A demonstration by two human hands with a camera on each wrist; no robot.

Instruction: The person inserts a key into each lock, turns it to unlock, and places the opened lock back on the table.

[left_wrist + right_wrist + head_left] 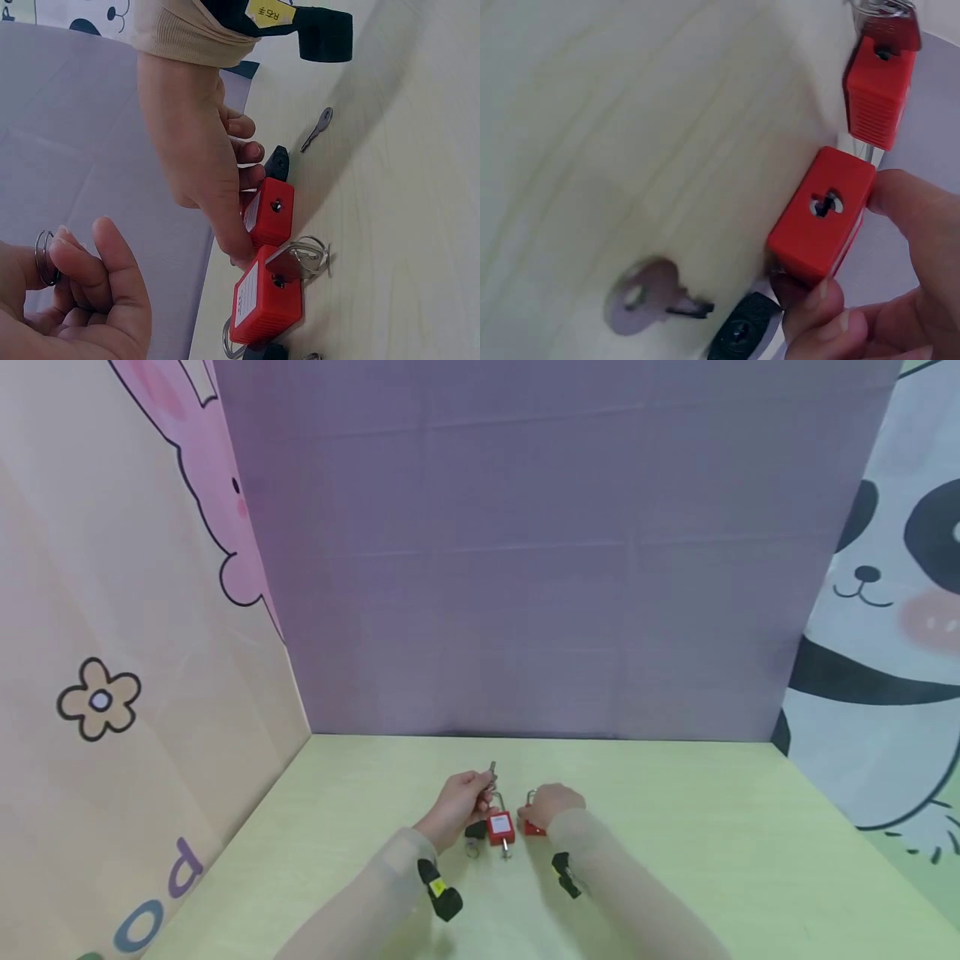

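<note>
My left hand (459, 806) is raised above the table, pinching a key on a ring (492, 768); the rings (46, 259) show by its fingertips in the left wrist view. My right hand (558, 802) grips a red padlock (821, 217) between thumb and fingers, its keyhole facing the wrist camera. Between the hands sits another red padlock (501, 828), a key in its keyhole. Beside the gripped padlock lies a black padlock (742, 330). On the table next to it is a loose key (318, 129).
Another black padlock (476, 829) with a ring lies below my left hand, close to the middle red padlock. The pale table (360, 785) meets a purple-grey backdrop (525, 568) at the rear. Printed cloth walls (150, 610) stand at both sides.
</note>
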